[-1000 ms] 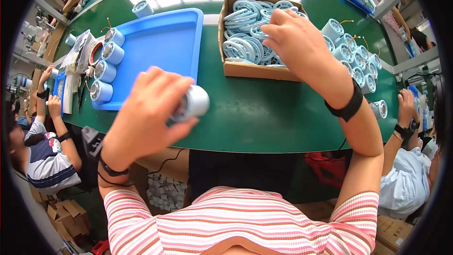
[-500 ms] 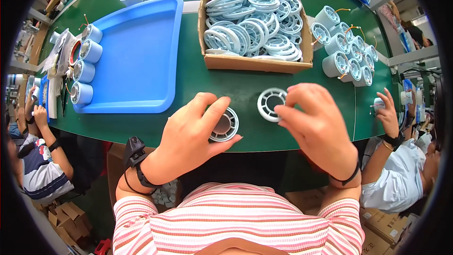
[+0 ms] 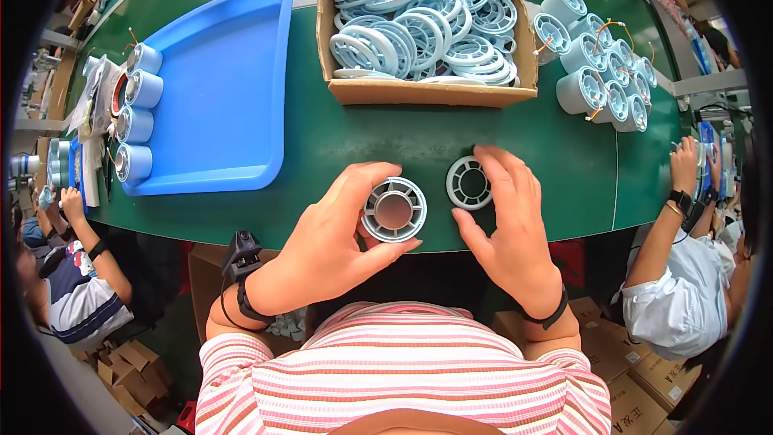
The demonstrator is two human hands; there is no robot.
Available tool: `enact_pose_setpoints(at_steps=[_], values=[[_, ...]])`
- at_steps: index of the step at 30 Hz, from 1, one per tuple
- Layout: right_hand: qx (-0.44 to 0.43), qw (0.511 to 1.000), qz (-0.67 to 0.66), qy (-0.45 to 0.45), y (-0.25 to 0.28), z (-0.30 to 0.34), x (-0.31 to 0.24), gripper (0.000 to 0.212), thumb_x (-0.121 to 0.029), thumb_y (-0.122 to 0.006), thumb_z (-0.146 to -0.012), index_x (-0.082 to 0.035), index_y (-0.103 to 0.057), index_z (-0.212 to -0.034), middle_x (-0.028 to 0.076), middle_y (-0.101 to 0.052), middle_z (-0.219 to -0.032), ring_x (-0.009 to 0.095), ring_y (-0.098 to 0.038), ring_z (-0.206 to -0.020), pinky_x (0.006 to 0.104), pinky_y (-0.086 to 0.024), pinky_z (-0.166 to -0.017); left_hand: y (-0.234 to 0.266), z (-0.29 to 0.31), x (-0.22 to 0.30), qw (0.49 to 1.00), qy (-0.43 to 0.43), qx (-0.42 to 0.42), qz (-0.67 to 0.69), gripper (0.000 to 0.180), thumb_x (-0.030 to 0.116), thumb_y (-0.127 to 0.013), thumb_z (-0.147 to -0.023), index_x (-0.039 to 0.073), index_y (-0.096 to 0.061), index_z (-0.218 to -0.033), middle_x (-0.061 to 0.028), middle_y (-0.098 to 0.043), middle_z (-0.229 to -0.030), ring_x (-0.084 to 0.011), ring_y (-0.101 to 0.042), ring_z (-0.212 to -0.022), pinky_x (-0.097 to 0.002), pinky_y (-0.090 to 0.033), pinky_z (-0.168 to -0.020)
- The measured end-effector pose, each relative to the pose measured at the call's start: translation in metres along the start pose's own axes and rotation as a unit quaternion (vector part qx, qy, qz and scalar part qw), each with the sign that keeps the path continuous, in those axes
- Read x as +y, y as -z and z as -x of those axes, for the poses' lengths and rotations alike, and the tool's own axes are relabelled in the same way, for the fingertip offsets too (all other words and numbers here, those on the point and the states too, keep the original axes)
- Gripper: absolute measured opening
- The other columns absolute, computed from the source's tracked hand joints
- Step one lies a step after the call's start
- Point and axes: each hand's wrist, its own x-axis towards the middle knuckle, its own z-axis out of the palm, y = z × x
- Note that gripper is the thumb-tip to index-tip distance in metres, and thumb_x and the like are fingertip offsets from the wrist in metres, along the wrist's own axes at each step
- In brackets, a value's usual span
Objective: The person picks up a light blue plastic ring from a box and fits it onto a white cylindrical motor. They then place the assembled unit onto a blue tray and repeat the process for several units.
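Observation:
My left hand (image 3: 326, 229) grips a round motor housing (image 3: 394, 209) by its rim, thumb at the near side and fingers at the far side. Its spoked pale-blue end and metallic round centre face up. To its right, my right hand (image 3: 513, 229) is closed around the edge of a pale-blue spoked ring (image 3: 452, 184), with the thumb at its near edge and the fingertips at its far edge. The ring and the housing are apart, over the front part of the green table (image 3: 354, 133).
Beyond my hands stands a cardboard box (image 3: 431, 95) full of similar rings. A blue tray (image 3: 217, 97) lies left, with several motor housings (image 3: 135, 125) along its left edge. More housings with wires (image 3: 581, 90) cluster at right. Co-workers' hands (image 3: 683, 167) show at both sides.
The housing in my left hand now faces more fully up. My right hand has shifted its hold from a pinch to a wider grip around the ring's edge. The view has shifted slightly.

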Motion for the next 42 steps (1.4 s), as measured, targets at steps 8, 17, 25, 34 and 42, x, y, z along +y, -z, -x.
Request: enact_pose_setpoints(at_steps=[8, 17, 25, 34, 42], values=[[-0.004, 0.995, -0.100, 0.014, -0.004, 0.003, 0.014, 0.072, -0.001, -0.083, -0.075, 0.001, -0.053, -0.140, 0.020, -0.056, -0.135, 0.036, -0.057, -0.124, 0.0427, -0.047, -0.105, -0.006, -0.006, 0.007, 0.947, 0.137, -0.055, 0.287, 0.067, -0.005, -0.076, -0.089, 0.005, -0.044, -0.147, -0.0079, -0.058, -0.128, -0.0132, -0.066, -0.105, -0.0273, -0.059, -0.082], [-0.007, 0.946, -0.292, 0.139, 0.006, -0.019, -0.017, 0.080, 0.007, -0.079, -0.070, 0.000, -0.050, -0.144, 0.016, -0.065, -0.130, 0.033, -0.063, -0.121, 0.0427, -0.050, -0.104, -0.011, -0.011, -0.002, 0.930, 0.129, -0.097, 0.331, 0.065, -0.008, -0.070, -0.090, 0.006, -0.043, -0.148, -0.0091, -0.053, -0.134, -0.0170, -0.071, -0.100, -0.0291, -0.063, -0.079], [-0.072, 0.932, -0.325, 0.139, 0.011, -0.023, -0.012, 0.079, 0.006, -0.080, -0.069, -0.003, -0.054, -0.143, 0.013, -0.067, -0.131, 0.033, -0.065, -0.118, 0.0421, -0.052, -0.101, -0.010, -0.012, -0.015, 0.953, 0.042, -0.122, 0.275, 0.062, -0.008, -0.068, -0.091, 0.006, -0.047, -0.148, -0.0092, -0.053, -0.138, -0.0184, -0.067, -0.114, -0.0320, -0.062, -0.092], [-0.095, 0.935, -0.311, 0.139, 0.013, -0.027, -0.008, 0.077, 0.003, -0.082, -0.070, -0.006, -0.055, -0.142, 0.011, -0.065, -0.133, 0.034, -0.064, -0.116, 0.0449, -0.051, -0.101, 0.015, -0.021, -0.003, 0.840, 0.209, -0.198, 0.460, 0.067, 0.004, -0.073, -0.095, 0.006, -0.043, -0.156, -0.0092, -0.051, -0.149, -0.0196, -0.059, -0.129, -0.0355, -0.056, -0.104], [-0.058, 0.967, -0.182, 0.167, 0.008, -0.018, -0.018, 0.072, 0.002, -0.080, -0.067, -0.009, -0.061, -0.136, 0.010, -0.065, -0.131, 0.033, -0.062, -0.119, 0.0525, -0.045, -0.107, 0.007, -0.012, -0.009, 0.928, 0.103, -0.130, 0.332, 0.056, 0.012, -0.071, -0.099, 0.003, -0.050, -0.150, -0.0118, -0.054, -0.145, -0.0178, -0.060, -0.126, -0.0346, -0.057, -0.099]])
